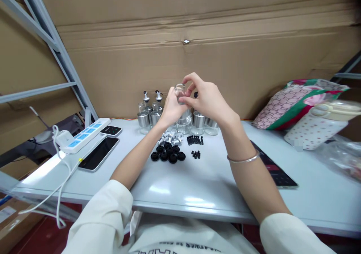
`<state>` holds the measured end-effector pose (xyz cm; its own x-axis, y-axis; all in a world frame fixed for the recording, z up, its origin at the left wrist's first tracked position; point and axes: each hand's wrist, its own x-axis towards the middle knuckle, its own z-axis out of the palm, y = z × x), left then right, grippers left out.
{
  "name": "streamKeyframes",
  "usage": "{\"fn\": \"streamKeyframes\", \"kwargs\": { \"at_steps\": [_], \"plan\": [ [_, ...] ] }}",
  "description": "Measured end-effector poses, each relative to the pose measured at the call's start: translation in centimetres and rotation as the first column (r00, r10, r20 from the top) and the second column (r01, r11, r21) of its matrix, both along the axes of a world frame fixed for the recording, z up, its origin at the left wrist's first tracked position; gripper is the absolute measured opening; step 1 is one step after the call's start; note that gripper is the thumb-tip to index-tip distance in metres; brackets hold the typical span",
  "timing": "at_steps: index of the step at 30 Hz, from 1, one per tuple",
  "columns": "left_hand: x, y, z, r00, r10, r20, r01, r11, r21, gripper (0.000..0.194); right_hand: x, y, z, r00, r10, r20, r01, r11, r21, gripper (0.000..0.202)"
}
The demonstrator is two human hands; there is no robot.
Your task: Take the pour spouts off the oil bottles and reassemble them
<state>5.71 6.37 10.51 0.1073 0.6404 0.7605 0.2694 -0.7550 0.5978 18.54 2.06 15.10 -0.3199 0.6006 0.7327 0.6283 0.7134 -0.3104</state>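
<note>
A clear glass bottle (179,90) with its neck upward is between my two hands, above the back middle of the table. My left hand (171,107) is closed round it from the left. From the right, my right hand (207,98) has its thumb and fingers curled at the neck; whether a small part sits in them is hidden. Behind and below stand several glass bottles with steel sleeves (143,119), two at the left topped with pourer spouts (158,96). In front lie silver spout parts (170,137), black ribbed stoppers (168,153), black slim pieces (195,140) and tiny black caps (196,154).
At left are a power strip (87,134), a phone (99,154) and a small black device (111,130) with white cables. A dark tablet (275,167), a spotted container (316,128) and a patterned bag (293,103) lie right. Cardboard (197,62) walls the back.
</note>
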Motion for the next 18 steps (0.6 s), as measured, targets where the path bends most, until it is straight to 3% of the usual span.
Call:
{"fn": "streamKeyframes", "kwargs": {
  "at_steps": [4,9,18],
  "plan": [
    [0.0,1.3,-1.2,0.997,-0.018,-0.075,0.018,1.000,-0.003,0.029,0.4,1.1,-0.7,0.996,-0.011,0.084,0.011,1.000,0.007,0.037],
    [-0.1,2.8,-2.1,0.987,-0.077,-0.142,0.078,0.997,-0.001,0.052,0.1,1.9,-1.2,0.992,-0.010,0.129,0.005,0.999,0.036,0.032],
    [-0.6,2.7,-2.1,0.965,-0.166,-0.202,0.157,0.986,-0.062,0.053,0.4,2.2,-0.9,0.995,0.058,0.077,-0.058,0.998,-0.001,0.023]
  ]
}}
